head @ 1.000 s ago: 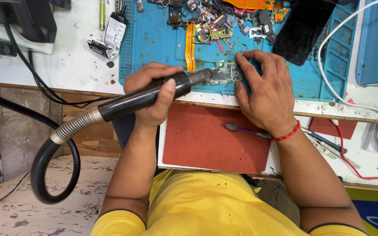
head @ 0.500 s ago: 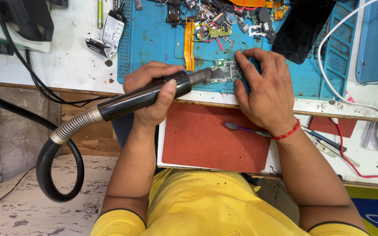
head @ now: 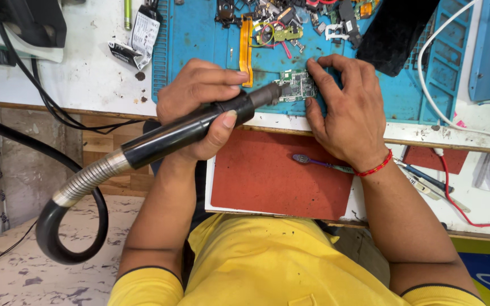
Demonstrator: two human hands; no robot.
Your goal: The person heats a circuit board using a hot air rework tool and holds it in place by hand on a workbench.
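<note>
My left hand [head: 202,102] grips a black hot-air wand [head: 191,127] with a metal nozzle and a ribbed silver hose. The nozzle tip sits right over a small green circuit board [head: 297,86]. That board lies on a blue work mat [head: 211,51] near the bench's front edge. My right hand [head: 347,110] rests on the mat with its fingers pressed on the board's right side and edges, steadying it. Part of the board is hidden under those fingers.
Loose phone parts and an orange flex cable [head: 247,48] lie at the mat's back. A black slab [head: 395,31] and white cable [head: 435,90] sit right. A red pad [head: 267,175], toothbrush [head: 319,164] and tweezers [head: 426,184] lie on the lower shelf. The black hose [head: 58,238] loops down left.
The view has shifted slightly. Both hands stay where they were, the nozzle still at the board; the hanging hose has swung a little.
</note>
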